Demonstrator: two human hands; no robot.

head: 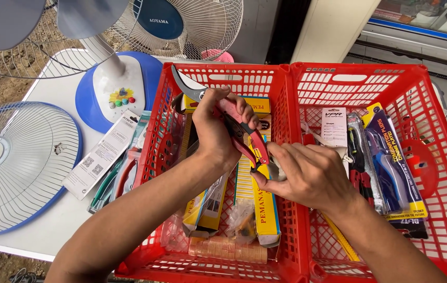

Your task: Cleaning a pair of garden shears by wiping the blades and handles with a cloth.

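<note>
1. Your left hand [214,131] wraps the red handles of a pair of pruning shears [229,118], lifting them above the left red crate [167,126] so the curved blade points away from you, toward the fans.
2. Your right hand [307,175] pinches the lower handle ends with fingertips pressed together, apparently working the catch there; the exact contact is hidden.
3. Beneath the shears, yellow boxes [265,209] lie flat in the crate, stacked for easy picking.
4. The right red crate [443,157] keeps carded pliers [391,173] face up.
5. A fan base [113,89] stands on the white tabletop [50,225] beside a loose fan grille [19,162].
</note>
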